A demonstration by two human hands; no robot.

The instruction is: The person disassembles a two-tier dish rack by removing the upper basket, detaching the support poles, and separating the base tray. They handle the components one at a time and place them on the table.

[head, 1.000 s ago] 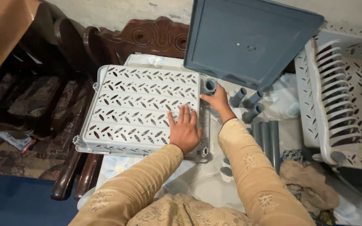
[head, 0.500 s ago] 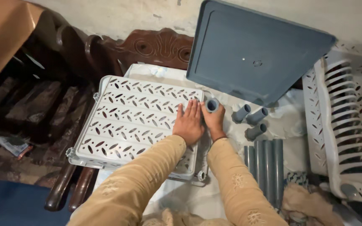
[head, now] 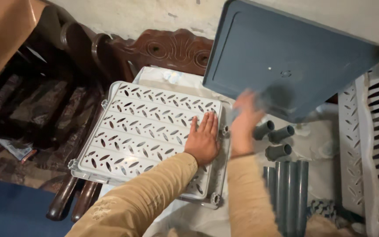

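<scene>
Perforated grey tray (head: 150, 131) lies flat, long axis running far-left to near-right, resting over a white sheet (head: 172, 79) and chair arms (head: 66, 197). Left hand (head: 203, 139) flat on tray's right part, fingers together and extended, palm down; pressing, grasping nothing. Right hand (head: 244, 125) just right of tray's right edge, blurred; cannot tell how far open or whether it holds anything. Short grey tubes (head: 273, 138) lie just right of the right hand, which is the nearer hand to them. Long grey tubes (head: 288, 193) nearer, upright in view. Blue-grey panel (head: 294, 57) tilted beyond. White rack (head: 373, 149) far right.
</scene>
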